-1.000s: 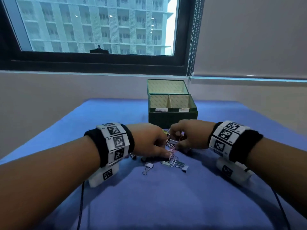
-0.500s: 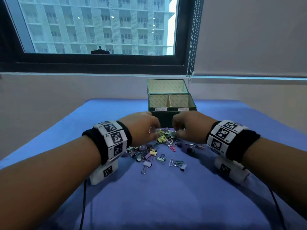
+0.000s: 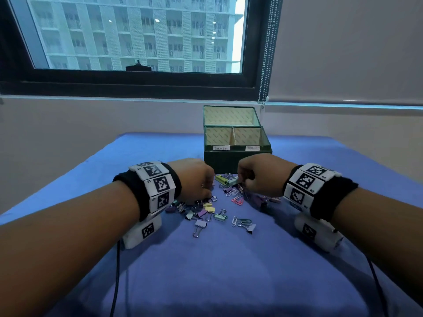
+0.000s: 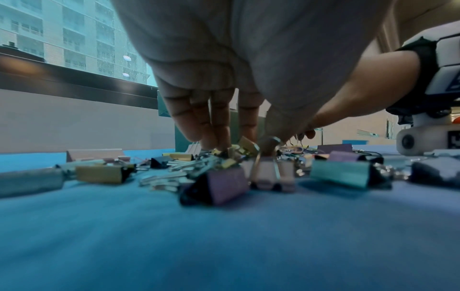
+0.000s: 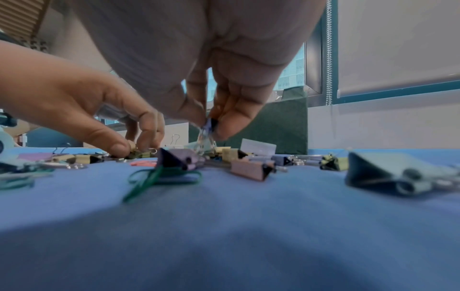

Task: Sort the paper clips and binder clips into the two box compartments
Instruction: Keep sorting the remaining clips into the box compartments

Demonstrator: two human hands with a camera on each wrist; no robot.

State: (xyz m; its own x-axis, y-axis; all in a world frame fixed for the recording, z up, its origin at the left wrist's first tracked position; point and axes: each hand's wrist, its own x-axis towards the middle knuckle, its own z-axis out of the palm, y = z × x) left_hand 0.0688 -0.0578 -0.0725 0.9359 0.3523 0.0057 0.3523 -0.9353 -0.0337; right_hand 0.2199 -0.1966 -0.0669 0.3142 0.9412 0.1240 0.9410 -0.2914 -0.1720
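Both hands have been drawn apart over scattered pastel metal clips [image 3: 207,210] mid-table, before the empty green two-compartment box [image 3: 237,154]. Right hand [image 3: 258,177] pinches a clip; left hand [image 3: 194,181] presses fingertips down. Tangled clips risk mis-sorting.

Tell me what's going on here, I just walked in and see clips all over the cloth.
A person is sorting a pile of clips on a blue cloth. The right hand pinches a small clip lifted just above the pile, while the left hand has its fingertips down among the binder clips. The green box stands open behind the pile; both compartments look empty.
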